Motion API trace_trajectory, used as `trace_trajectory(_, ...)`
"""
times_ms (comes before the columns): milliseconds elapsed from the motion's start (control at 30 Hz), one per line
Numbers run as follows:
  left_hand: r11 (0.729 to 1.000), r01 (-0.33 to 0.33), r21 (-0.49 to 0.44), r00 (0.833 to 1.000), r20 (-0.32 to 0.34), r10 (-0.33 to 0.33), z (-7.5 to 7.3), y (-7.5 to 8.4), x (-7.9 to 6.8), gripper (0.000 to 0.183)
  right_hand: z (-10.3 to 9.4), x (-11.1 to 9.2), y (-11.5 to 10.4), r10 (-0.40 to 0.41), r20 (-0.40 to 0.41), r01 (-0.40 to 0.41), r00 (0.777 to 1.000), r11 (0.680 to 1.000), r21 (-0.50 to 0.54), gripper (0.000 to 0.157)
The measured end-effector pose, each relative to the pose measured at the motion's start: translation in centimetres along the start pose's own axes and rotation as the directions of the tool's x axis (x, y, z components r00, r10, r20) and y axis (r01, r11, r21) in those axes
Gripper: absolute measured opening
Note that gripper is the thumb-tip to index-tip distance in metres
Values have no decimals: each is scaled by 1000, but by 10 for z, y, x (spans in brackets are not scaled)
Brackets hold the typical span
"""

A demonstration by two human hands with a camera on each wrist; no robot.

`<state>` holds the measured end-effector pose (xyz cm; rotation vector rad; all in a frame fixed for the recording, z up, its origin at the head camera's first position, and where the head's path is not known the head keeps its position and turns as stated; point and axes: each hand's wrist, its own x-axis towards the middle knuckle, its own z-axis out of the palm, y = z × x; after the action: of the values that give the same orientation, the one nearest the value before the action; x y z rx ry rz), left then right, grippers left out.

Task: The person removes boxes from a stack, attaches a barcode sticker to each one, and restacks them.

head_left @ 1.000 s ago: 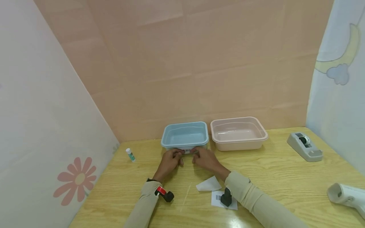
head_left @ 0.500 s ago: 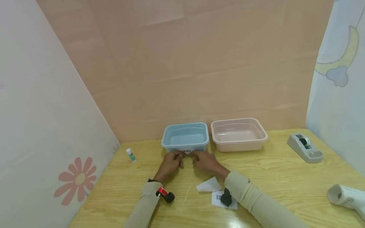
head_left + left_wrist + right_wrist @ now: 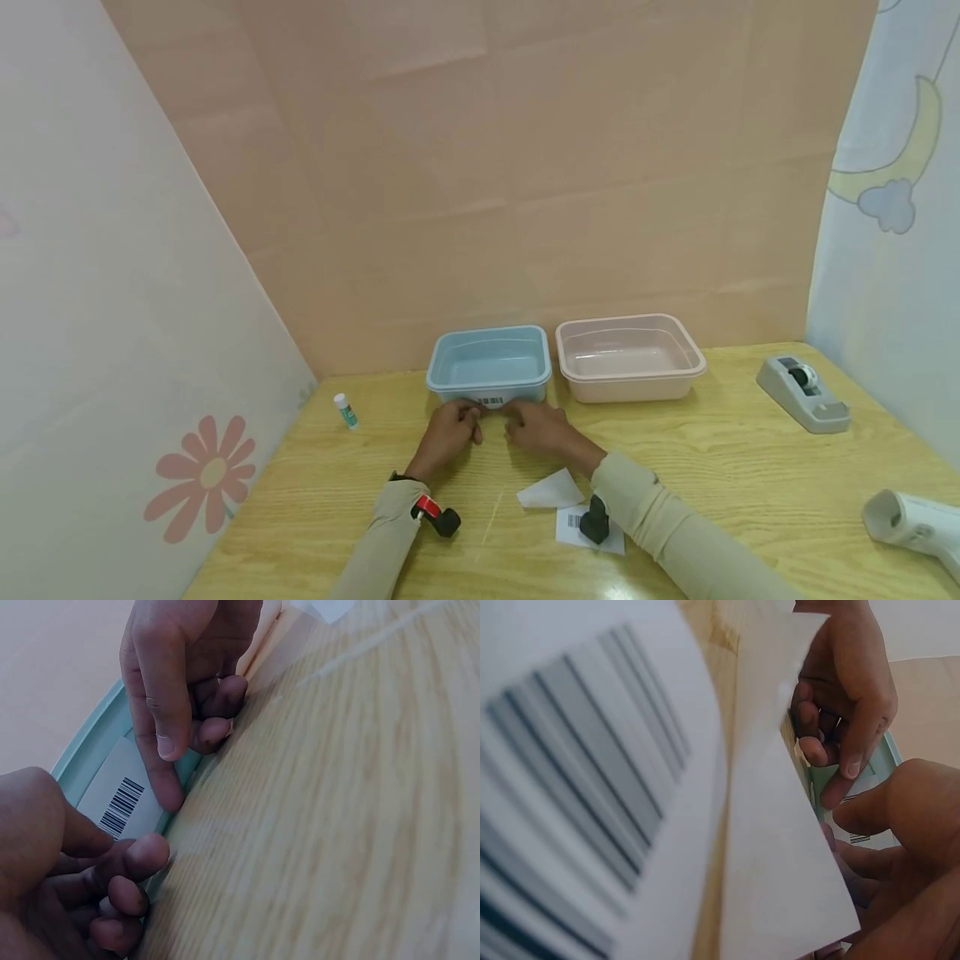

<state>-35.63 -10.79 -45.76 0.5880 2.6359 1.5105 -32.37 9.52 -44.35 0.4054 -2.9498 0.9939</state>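
A white barcode label (image 3: 139,769) lies on the front wall of the light blue plastic tub (image 3: 487,389). My left hand (image 3: 450,433) is at the label's left end, thumb and index fingertip touching its lower corner. At the other end, my right hand (image 3: 542,429) presses the label's lower edge with an extended index finger, seen clearly in the left wrist view. The other fingers of both hands are bent loosely below the tub's wall. In the right wrist view the hands partly cover the label.
A pink tub (image 3: 630,388) stands right of the blue one. A folded white paper (image 3: 552,490) and a barcode sheet (image 3: 572,523) lie near my right forearm. A glue stick (image 3: 346,411) is at left, with a tape dispenser (image 3: 806,396) and white scanner-like device (image 3: 911,521) at right.
Both hands have slid slightly down from the label's upper part to its lower edge, so more of the barcode shows. The tubs and papers stay in place.
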Motion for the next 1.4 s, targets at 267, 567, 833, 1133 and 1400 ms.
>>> trace_trajectory(267, 998, 60, -31, 996, -60, -61, -1, 0, 0, 27, -3, -1, 0, 23, 13, -24, 1000, 997, 69, 29)
trace_trajectory(567, 999, 45, -6, 998, -38, -45, -2, 0, -1, 28, -7, -3, 1, -8, 37, 3, 999, 993, 121, 33)
trace_trajectory(833, 1000, -16, 19, 1000, 3, 16, -3, 1, -1, 25, -11, -4, 8, -144, 79, 122, 987, 965, 233, 53)
trace_trajectory(1133, 999, 15, 31, 1000, 14, -15, -3, 0, 1, 27, -12, -3, 11, -143, 118, 105, 983, 954, 281, 50)
trace_trajectory(1400, 1000, 20, 22, 1000, 6, -20, -2, 0, 1, 26, -10, -4, 10, -121, 106, 93, 987, 967, 239, 41)
